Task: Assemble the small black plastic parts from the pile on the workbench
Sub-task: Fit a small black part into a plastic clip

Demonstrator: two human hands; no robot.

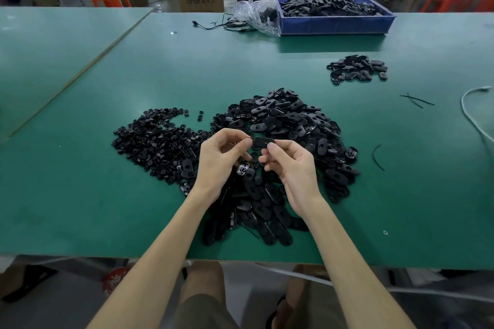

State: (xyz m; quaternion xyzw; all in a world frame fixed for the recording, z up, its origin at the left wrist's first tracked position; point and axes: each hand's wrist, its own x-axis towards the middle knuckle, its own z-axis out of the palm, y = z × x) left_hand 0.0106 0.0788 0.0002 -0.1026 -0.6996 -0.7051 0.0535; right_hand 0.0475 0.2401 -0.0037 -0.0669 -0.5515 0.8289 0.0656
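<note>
A big pile of black oval plastic shells point(288, 125) covers the middle of the green workbench point(80, 195). To its left lies a pile of smaller round black pieces point(152, 141). Both hands hover above the piles. My right hand point(291, 168) pinches one oval black shell point(263, 141) between thumb and forefinger. My left hand point(219, 160) meets that shell at its left end with fingertips pinched; whatever it holds there is too small to make out.
A small heap of black parts point(358, 68) lies at the right rear. Behind it stand a blue bin point(336, 24) full of black parts, a crumpled plastic bag point(256, 14) and a black cable point(222, 24). Loose black ties point(417, 100) and a white cable point(473, 115) are at the right.
</note>
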